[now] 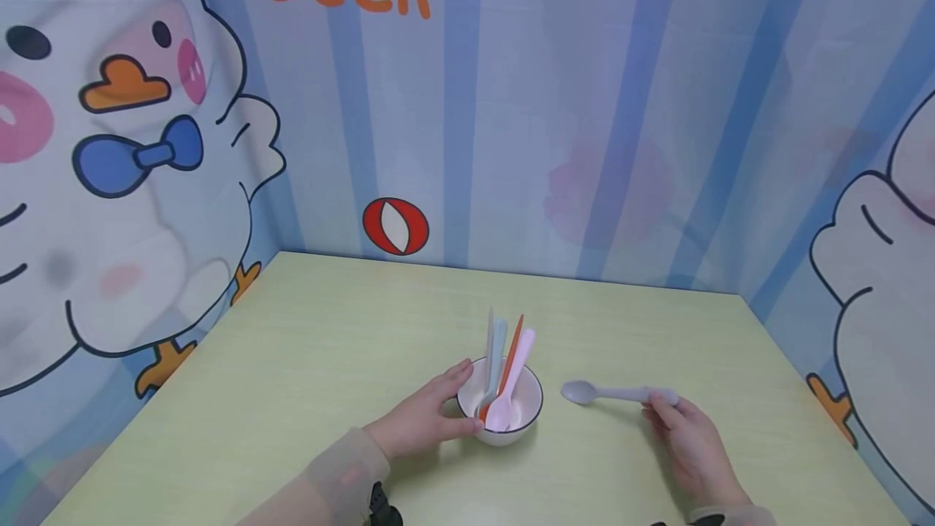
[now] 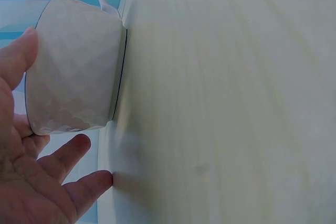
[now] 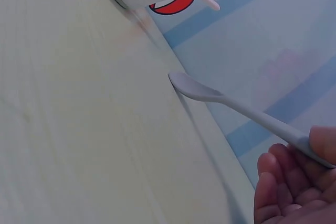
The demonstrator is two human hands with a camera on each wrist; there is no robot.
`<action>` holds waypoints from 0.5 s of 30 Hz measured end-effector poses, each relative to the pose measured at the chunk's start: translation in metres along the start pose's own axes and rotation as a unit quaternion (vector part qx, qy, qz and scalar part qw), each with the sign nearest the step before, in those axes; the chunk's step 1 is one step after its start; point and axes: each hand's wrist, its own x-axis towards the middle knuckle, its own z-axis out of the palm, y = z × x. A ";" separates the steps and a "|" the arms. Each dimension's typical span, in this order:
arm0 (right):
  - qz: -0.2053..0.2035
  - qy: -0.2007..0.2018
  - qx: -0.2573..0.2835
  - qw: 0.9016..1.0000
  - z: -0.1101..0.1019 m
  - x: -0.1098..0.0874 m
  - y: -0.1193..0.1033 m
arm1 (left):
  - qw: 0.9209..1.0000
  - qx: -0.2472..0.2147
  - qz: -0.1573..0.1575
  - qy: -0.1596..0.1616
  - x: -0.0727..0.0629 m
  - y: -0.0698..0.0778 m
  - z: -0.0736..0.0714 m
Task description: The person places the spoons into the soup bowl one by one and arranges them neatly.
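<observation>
A white bowl [image 1: 496, 437] with a dark rim stands near the middle of the table. My left hand [image 1: 429, 412] holds it at its left side, thumb and index finger at the rim; the other fingers spread beside the bowl [image 2: 79, 66]. Inside lean a pink spoon [image 1: 520, 368], a pale blue-grey spoon [image 1: 498, 351], an orange utensil [image 1: 514, 351] and a thin pale handle [image 1: 490, 331]. To the right, my right hand [image 1: 687, 441] pinches the handle end of a greyish-lilac spoon [image 3: 257, 115]. Its scoop points left toward the bowl, close over the table.
The pale yellow-green table [image 1: 351, 307] ends at a blue striped cloth backdrop [image 1: 533, 104] behind. Cloth walls with printed ducks, such as the left duck [image 1: 183, 250], stand at both sides.
</observation>
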 end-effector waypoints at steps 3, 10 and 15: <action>-0.011 0.019 0.011 1.000 0.002 0.000 0.000 | 1.000 -0.001 -0.005 -0.002 0.000 0.001 0.000; -0.039 0.048 0.020 0.998 0.005 -0.001 0.000 | 1.000 -0.001 -0.009 -0.002 0.001 0.000 0.000; -0.058 0.076 0.030 0.995 0.007 0.000 0.000 | 1.000 -0.001 -0.009 -0.002 0.001 -0.001 0.001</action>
